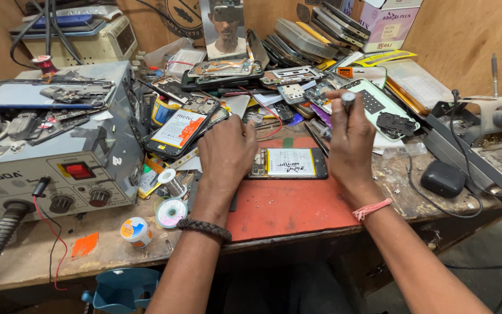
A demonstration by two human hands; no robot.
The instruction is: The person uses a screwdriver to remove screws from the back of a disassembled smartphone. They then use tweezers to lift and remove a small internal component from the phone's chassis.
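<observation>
Opened black phone with white battery (289, 163) on red mat (286, 209), mid-bench. Left hand (226, 152) pinning its left end; right hand (351, 139) fisted round grey-capped screwdriver (348, 101), tip probably at right end. Light, rigid, fragile; grip edges only.

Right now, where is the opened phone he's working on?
In the head view the opened phone lies flat on the red mat at mid-bench, between the left hand and the right hand, which holds a screwdriver.
</observation>
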